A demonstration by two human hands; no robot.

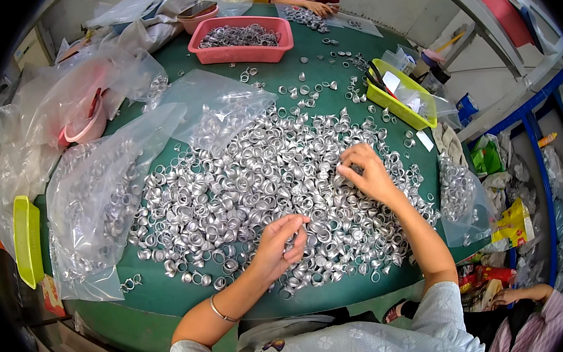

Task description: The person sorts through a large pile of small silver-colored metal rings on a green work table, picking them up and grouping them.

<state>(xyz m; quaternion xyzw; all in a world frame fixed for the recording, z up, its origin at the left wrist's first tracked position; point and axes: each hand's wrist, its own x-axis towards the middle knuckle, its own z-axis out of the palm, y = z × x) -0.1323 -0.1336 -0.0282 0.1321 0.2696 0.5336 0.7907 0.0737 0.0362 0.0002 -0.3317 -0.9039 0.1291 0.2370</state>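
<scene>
A broad heap of silver-grey metal rings covers the middle of the green table. Over the near part of it is my left hand, thumb and forefinger pinched together and the other fingers curled. Whatever lies in that pinch is too small to make out. My right hand is at the right side of the heap, its fingers bent down close to the rings. Thumb and fingertips come together there, and what they hold, if anything, is hidden among the metal pieces.
Clear plastic bags of rings lie to the left. A pink tub of rings stands at the back, near a co-worker's hand. To the right are a yellow-green basket with tools and another ring bag. Metal shelving rises beyond.
</scene>
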